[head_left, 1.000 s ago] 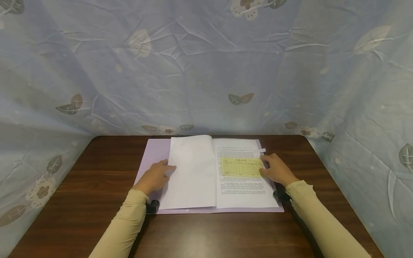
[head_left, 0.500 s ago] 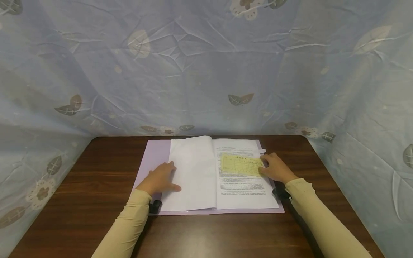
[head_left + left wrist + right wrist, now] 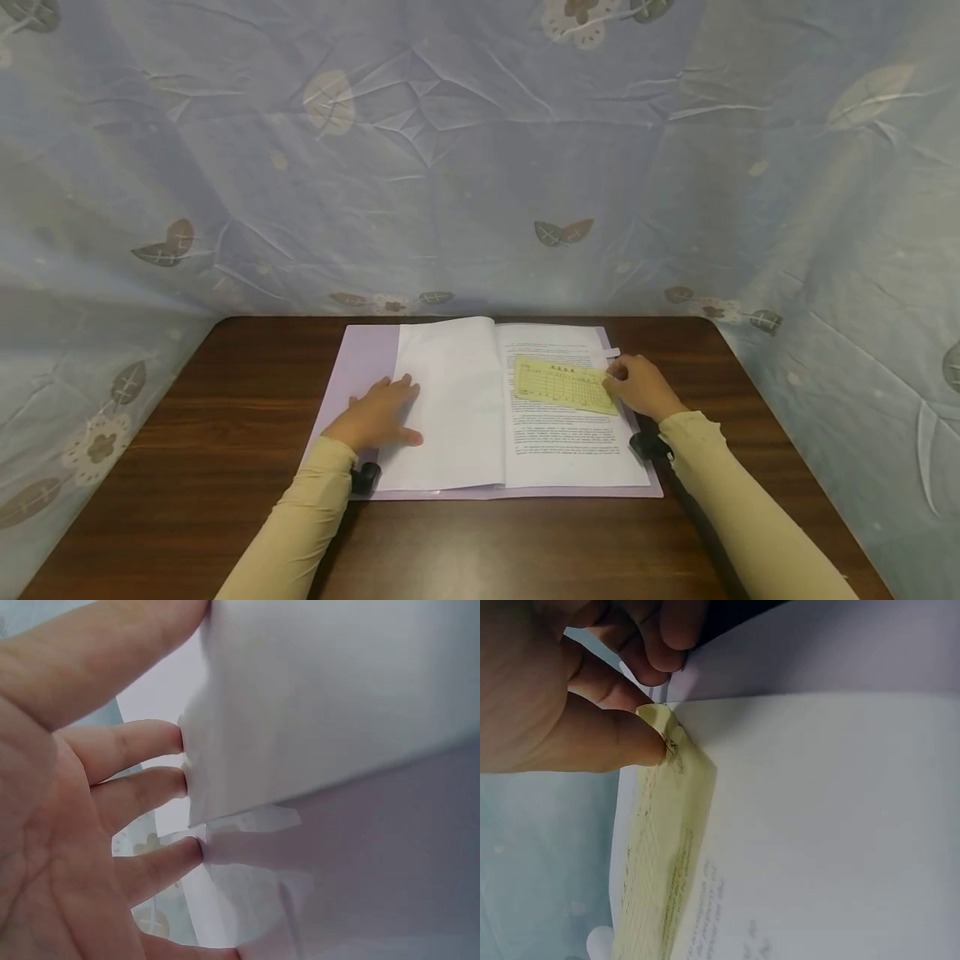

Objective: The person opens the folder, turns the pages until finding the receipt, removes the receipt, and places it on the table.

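An open purple folder (image 3: 369, 350) lies on the table with white sheets turned to both sides. On its printed right-hand page (image 3: 570, 462) is a yellow paper slip (image 3: 558, 385) with a ruled table on it, slightly tilted. My right hand (image 3: 641, 387) pinches the slip's right end between thumb and forefinger; in the right wrist view the slip (image 3: 660, 825) bends up a little there. My left hand (image 3: 378, 414) rests with spread fingers on the blank left-hand page (image 3: 450, 408) and the folder's purple cover beside it.
A white tab (image 3: 612, 353) sticks out at the folder's right edge. The dark wooden table (image 3: 480, 550) reaches out on all sides of the folder. Pale patterned cloth (image 3: 480, 167) hangs behind and along both sides.
My left hand has gone from a pointing finger at the page's edge to spread fingers lying on it. The yellow slip has tilted, its right end now lower, still in my right hand's pinch.
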Motion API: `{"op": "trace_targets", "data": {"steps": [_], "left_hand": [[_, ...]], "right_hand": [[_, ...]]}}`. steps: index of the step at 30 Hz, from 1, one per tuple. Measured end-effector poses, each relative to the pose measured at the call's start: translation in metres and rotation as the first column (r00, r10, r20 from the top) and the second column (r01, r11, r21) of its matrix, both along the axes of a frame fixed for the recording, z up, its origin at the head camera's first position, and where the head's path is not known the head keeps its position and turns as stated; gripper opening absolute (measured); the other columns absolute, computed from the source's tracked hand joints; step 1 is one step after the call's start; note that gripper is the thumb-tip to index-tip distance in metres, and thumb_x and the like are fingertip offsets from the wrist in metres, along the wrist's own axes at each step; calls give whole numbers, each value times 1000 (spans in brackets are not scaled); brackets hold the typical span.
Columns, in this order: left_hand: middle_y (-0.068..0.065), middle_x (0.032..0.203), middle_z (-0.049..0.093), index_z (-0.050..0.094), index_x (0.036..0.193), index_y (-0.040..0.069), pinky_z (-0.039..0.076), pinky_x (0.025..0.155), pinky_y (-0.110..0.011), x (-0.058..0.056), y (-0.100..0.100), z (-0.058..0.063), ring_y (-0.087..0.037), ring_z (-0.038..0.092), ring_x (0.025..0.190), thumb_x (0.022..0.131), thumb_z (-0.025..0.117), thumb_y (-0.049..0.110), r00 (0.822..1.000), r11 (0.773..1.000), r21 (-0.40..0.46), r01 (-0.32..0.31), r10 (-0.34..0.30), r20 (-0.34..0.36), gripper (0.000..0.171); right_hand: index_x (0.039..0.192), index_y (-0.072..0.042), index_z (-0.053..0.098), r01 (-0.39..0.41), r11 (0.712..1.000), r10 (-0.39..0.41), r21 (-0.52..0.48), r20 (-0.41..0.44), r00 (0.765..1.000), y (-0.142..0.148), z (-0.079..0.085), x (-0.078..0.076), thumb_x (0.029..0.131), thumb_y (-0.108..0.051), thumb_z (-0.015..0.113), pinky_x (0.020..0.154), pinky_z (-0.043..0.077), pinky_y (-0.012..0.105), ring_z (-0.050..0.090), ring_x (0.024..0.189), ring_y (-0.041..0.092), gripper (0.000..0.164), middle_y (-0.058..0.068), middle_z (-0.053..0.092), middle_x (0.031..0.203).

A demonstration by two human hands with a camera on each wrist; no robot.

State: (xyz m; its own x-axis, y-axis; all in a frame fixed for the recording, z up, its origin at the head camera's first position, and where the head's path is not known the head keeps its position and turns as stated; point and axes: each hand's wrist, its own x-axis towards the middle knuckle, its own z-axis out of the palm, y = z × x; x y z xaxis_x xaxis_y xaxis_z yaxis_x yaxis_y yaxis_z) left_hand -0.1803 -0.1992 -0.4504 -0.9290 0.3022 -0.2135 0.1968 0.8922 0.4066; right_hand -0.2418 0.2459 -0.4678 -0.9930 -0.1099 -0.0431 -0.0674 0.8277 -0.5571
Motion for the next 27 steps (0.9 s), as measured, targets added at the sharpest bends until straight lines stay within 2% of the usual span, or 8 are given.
{"op": "trace_targets", "data": {"steps": [5, 11, 15, 19, 22, 27], "left_hand": [[-20, 167, 29, 44, 156, 6, 13, 107, -86, -1, 0, 0, -50, 19, 154, 83, 85, 42, 1000, 1000, 4, -7, 7, 12, 92], [-20, 167, 28, 44, 157, 6, 12, 108, -86, 0, 0, -1, -49, 18, 154, 83, 85, 41, 1000, 1000, 8, -14, 14, 19, 92], [-21, 167, 28, 44, 156, 6, 12, 107, -86, 0, 1, 0, -50, 18, 154, 83, 86, 40, 1000, 1000, 6, -12, 11, 19, 91], [-21, 167, 28, 44, 156, 5, 13, 107, -86, 0, 1, 1, -50, 19, 153, 84, 85, 40, 1000, 1000, -5, -4, 4, 14, 90], [-22, 167, 28, 44, 156, 5, 13, 106, -87, -1, 0, 0, -51, 19, 153, 84, 84, 41, 1000, 1000, -10, 2, -2, 13, 90], [-22, 167, 27, 43, 157, 6, 13, 106, -87, -2, 0, -1, -51, 18, 153, 84, 84, 43, 1000, 1000, -22, 10, -10, 17, 92]], "right_hand": [[110, 2, 66, 24, 1000, -24, -6, 1, 1000, 1, -2, -1, 98, -16, 66, 80, 48, 39, 56, 95, 30, 22, 16, 60, 106], [112, -2, 67, 47, 999, -47, -24, 6, 999, 5, -3, 1, 101, -18, 63, 79, 48, 38, 57, 98, 31, 20, 17, 63, 110], [113, -3, 69, 43, 997, -45, -64, -25, 999, 14, -1, 4, 103, -19, 62, 74, 50, 36, 63, 92, 28, 20, 17, 68, 111], [114, -4, 71, 28, 990, -37, -137, -66, 997, 32, 1, 8, 104, -20, 63, 71, 53, 34, 67, 83, 24, 21, 14, 72, 102], [116, -4, 72, 24, 987, -39, -161, -86, 996, 49, 7, 11, 104, -24, 64, 72, 56, 35, 68, 84, 24, 25, 14, 73, 102], [121, -3, 71, 12, 993, -25, -121, -107, 994, 85, 18, 14, 106, -30, 61, 72, 57, 34, 69, 87, 25, 32, 18, 72, 110]]}}
